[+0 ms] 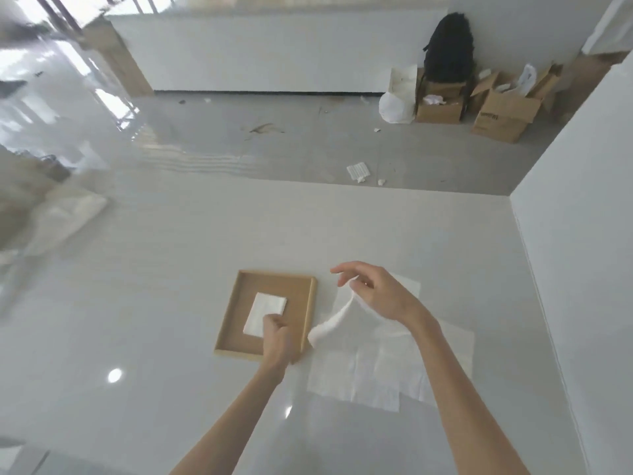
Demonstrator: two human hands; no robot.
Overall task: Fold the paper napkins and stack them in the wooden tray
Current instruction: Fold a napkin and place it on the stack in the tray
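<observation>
Head view: nearest, flat napkins (376,375) lie spread on the table (137,303) under the right forearm. The left hand (279,334) is curled, fingertips pressing the near corner of a folded napkin (265,311) in the tray (310,310). Beyond, the right hand (373,289) pinches one sheet (334,322) (thumb and forefinger, other fingers spread), lifting it just right of the tray.

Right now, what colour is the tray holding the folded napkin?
Light brown wood; the wooden tray shows best in the head view.
</observation>
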